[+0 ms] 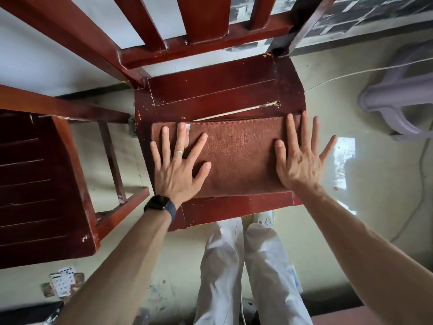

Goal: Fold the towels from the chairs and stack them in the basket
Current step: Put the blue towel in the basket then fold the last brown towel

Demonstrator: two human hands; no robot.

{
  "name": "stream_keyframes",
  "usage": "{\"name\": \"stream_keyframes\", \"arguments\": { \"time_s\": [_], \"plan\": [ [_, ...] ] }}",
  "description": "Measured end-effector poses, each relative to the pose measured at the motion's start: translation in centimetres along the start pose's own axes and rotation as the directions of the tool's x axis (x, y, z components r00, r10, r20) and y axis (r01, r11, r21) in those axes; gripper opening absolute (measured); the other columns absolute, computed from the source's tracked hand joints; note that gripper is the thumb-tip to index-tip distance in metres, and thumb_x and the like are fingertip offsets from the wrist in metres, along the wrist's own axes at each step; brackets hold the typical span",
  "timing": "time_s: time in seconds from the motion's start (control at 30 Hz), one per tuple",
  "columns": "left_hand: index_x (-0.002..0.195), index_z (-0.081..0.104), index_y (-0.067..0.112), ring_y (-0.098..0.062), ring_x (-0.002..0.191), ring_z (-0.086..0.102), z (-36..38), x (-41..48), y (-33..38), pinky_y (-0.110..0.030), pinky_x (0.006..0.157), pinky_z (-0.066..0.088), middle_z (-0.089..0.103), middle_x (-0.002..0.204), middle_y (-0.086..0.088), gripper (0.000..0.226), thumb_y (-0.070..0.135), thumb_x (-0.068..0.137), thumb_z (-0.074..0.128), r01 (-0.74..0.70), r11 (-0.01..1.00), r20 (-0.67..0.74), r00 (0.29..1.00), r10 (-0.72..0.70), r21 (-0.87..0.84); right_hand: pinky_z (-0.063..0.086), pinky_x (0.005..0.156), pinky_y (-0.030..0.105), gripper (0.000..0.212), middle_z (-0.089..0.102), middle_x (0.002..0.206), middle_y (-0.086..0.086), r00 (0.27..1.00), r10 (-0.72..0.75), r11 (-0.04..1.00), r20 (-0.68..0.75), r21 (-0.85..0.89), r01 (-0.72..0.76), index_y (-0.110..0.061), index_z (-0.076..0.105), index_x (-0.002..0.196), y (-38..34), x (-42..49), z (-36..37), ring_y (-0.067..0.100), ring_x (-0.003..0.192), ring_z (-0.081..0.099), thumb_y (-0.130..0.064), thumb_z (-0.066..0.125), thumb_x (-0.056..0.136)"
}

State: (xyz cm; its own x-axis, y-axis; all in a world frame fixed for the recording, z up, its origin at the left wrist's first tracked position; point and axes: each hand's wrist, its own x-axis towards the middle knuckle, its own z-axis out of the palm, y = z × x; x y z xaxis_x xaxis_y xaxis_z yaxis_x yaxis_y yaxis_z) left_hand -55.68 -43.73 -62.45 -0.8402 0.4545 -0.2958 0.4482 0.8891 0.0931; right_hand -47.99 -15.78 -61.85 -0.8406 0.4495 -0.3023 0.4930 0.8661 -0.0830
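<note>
On the chair seat (210,90), the towel (239,156) lies lengthwise left-right under flat left hand (178,170) and right hand (300,165).

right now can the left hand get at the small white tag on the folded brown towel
Probably yes: the left hand lies flat on the folded brown towel, one finger overlapping the small white tag, nothing between.

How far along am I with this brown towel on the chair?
The brown towel already lies folded into a rectangle on the chair seat. Your left hand and right hand press it flat. Still left: carrying it to the basket, which I cannot make out here.
</note>
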Motion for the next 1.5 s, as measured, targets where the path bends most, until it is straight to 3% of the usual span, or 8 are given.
{"name": "stream_keyframes", "arguments": {
  "time_s": [0.27,0.43,0.57,0.7,0.87,1.07,1.37,1.5],
  "plan": [
    [0.149,0.037,0.046,-0.029,0.154,0.007,-6.7,10.9,2.3,-0.062,0.12,0.004,0.006,0.168,-0.003,0.063,0.04,0.088,0.05,-0.43,0.892,0.048,0.903,0.427,0.142,-0.012,0.12,0.054,0.076,0.015,0.166,0.008,0.989,0.045,0.996,0.143,-0.081,-0.034,-0.011,0.026,0.157,2.3,-9.1,-1.3,0.026,0.155,0.003,-0.055,0.043,0.098],
    [0.138,0.053,0.039,-0.028,0.14,0.036,-6.1,3.1,9.4,-0.05,0.116,0.026,0.031,0.159,-0.002,0.062,0.024,0.078,0.054,0.149,0.933,-0.066,0.982,-0.18,-0.328,0.036,0.104,0.045,0.045,0.052,0.133,0.004,0.975,0.115,0.977,0.192,0.158,-0.146,-0.025,0.058,0.126,0.4,-13.6,-2.4,0.028,0.127,0.046,-0.054,0.053,0.091],
    [0.126,0.059,0.018,-0.038,0.12,0.05,-3.2,-6.5,12.5,-0.048,0.096,0.044,0.049,0.136,-0.015,0.055,0.021,0.072,0.069,0.652,0.45,0.135,0.645,-0.752,-0.61,0.045,0.095,0.045,0.047,0.055,0.114,0.009,0.904,0.25,0.85,0.348,0.368,-0.377,-0.016,0.053,0.123,0.1,-12.6,-2.1,0.033,0.11,0.054,-0.049,0.06,0.089],
    [0.118,0.065,0.015,-0.03,0.123,0.046,-1.5,-11.6,13.3,-0.034,0.098,0.04,0.048,0.135,-0.014,0.033,0.03,0.089,0.065,0.823,0.099,0.463,0.409,-0.787,-0.559,0.048,0.091,0.037,0.041,0.063,0.114,0.008,0.842,0.232,0.785,0.487,0.418,-0.458,-0.016,0.053,0.119,0.4,-11.1,-1.3,0.031,0.107,0.06,-0.038,0.065,0.087],
    [0.101,0.07,0.012,-0.023,0.095,0.062,-0.7,-12.4,12.1,-0.027,0.08,0.044,0.067,0.102,-0.006,0.022,0.029,0.088,0.07,0.729,0.084,0.437,0.493,-0.753,-0.679,0.05,0.081,0.03,0.033,0.07,0.098,-0.004,0.778,0.193,0.724,0.597,0.449,-0.524,-0.024,0.07,0.11,1.5,-10.0,-1.2,0.021,0.095,0.065,-0.041,0.073,0.081],
    [0.095,0.056,0.021,-0.016,0.071,0.072,-2.8,-14.9,10.3,-0.029,0.065,0.051,0.071,0.08,0.002,0.017,0.028,0.089,0.07,0.724,-0.202,0.705,0.503,-0.501,-0.66,0.057,0.083,0.038,0.016,0.072,0.093,0.005,0.692,0.118,0.265,0.712,0.649,-0.713,-0.019,0.064,0.093,2.8,-13.4,-4.2,0.022,0.088,0.071,-0.022,0.078,0.086],
    [0.09,0.054,0.023,-0.017,0.048,0.056,-7.2,-20.5,10.0,-0.024,0.049,0.043,0.064,0.073,-0.003,0.016,0.017,0.089,0.069,0.7,-0.032,0.625,0.615,-0.481,-0.714,0.047,0.057,0.028,0.025,0.07,0.07,0.003,0.732,0.165,0.442,0.661,0.614,-0.654,-0.026,0.057,0.114,3.5,-20.2,-7.3,0.016,0.057,0.063,-0.021,0.067,0.092],
    [0.097,0.072,0.024,-0.016,0.06,0.059,-9.6,-17.4,8.0,-0.025,0.058,0.044,0.07,0.071,-0.008,0.014,0.016,0.094,0.061,0.668,-0.135,0.67,0.668,-0.325,-0.732,0.049,0.061,0.029,0.007,0.07,0.084,0.011,0.754,0.12,0.332,0.645,0.69,-0.643,-0.019,0.069,0.096,2.1,-16.9,-9.5,0.016,0.061,0.066,-0.016,0.064,0.092]
  ]
}}
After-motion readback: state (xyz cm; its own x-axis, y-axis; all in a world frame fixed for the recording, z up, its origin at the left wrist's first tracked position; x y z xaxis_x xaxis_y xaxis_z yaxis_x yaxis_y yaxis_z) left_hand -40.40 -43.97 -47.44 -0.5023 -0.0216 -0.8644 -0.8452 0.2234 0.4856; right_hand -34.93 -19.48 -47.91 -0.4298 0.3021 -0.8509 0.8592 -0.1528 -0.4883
